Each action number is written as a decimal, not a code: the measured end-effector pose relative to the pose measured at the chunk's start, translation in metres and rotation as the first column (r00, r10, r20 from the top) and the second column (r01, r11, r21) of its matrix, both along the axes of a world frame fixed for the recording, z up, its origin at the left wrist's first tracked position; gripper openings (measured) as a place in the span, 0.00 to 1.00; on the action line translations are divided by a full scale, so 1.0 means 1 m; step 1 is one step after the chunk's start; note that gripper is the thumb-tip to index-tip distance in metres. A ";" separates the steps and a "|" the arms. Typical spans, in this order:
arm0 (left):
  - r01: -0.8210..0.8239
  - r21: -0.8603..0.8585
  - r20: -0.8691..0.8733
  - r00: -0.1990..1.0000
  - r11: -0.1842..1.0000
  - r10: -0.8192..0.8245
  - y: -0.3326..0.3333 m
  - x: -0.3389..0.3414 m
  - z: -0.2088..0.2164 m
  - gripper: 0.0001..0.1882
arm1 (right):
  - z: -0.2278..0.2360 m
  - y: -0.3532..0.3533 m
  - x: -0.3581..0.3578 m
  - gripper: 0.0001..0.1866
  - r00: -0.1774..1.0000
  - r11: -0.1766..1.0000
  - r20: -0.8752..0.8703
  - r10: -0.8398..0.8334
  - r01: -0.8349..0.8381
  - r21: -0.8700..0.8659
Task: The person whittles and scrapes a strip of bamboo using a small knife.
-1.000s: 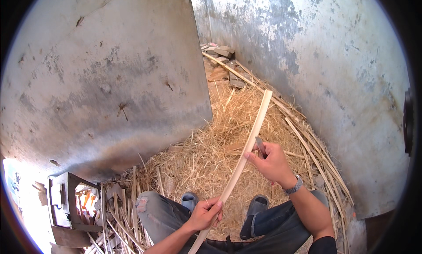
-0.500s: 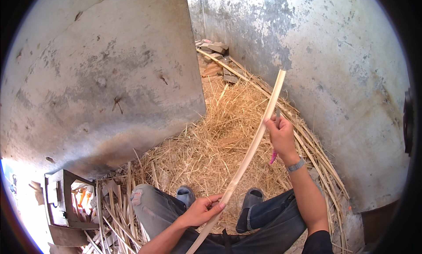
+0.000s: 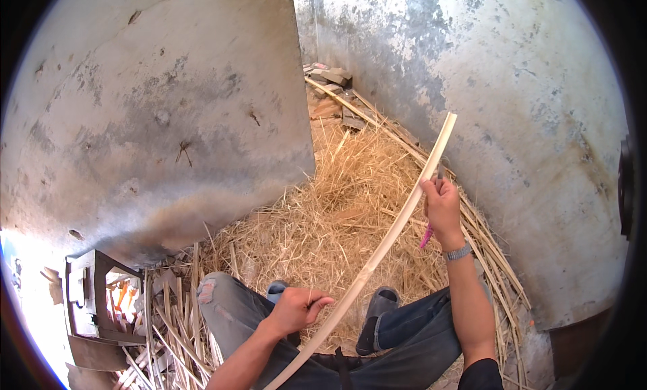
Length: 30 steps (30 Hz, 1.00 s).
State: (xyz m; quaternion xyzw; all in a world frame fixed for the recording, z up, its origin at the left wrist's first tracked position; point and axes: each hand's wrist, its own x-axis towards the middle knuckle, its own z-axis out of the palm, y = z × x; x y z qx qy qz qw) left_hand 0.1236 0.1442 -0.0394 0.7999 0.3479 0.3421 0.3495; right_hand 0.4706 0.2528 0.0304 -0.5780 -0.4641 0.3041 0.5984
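A long pale split bamboo strip [image 3: 394, 231] runs slantwise from the bottom edge, across my lap, up toward the right wall. My right hand [image 3: 442, 204] is closed on its upper part, thumb against the strip. The same hand holds what looks like a knife [image 3: 441, 169]: a short grey blade tip shows above the fingers and a pink end below the palm. My left hand [image 3: 296, 310] is curled closed over my lap, just left of the strip and apart from it. A thin pale line shows by its fingers; what they hold, if anything, is hidden.
Shavings [image 3: 323, 228] cover the floor around my slippers. Long bamboo strips [image 3: 495, 262] lie along the right wall; more cut pieces [image 3: 178, 329] lie at lower left by a dark frame [image 3: 101, 295]. A grey slab-like wall [image 3: 168, 107] stands ahead left, bricks [image 3: 333, 76] beyond.
My left hand has let go of the strip and moved slightly left and up, its fingers now curled. My right hand has shifted a little right with the strip and knife.
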 end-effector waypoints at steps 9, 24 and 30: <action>-0.594 0.453 -0.322 0.586 0.664 0.744 0.024 -0.033 0.027 0.15 | 0.008 -0.004 0.031 0.11 0.985 0.993 -0.132 -0.110 0.116 0.036; -0.031 -0.199 0.004 0.999 0.979 0.032 0.038 0.040 0.081 0.26 | 0.018 -0.013 -0.002 0.11 0.985 0.999 -0.163 0.049 -0.045 0.027; 0.379 -0.710 0.225 0.921 0.594 -0.318 0.037 0.068 0.054 0.21 | 0.007 -0.015 -0.017 0.11 0.994 0.998 -0.082 0.068 -0.067 0.011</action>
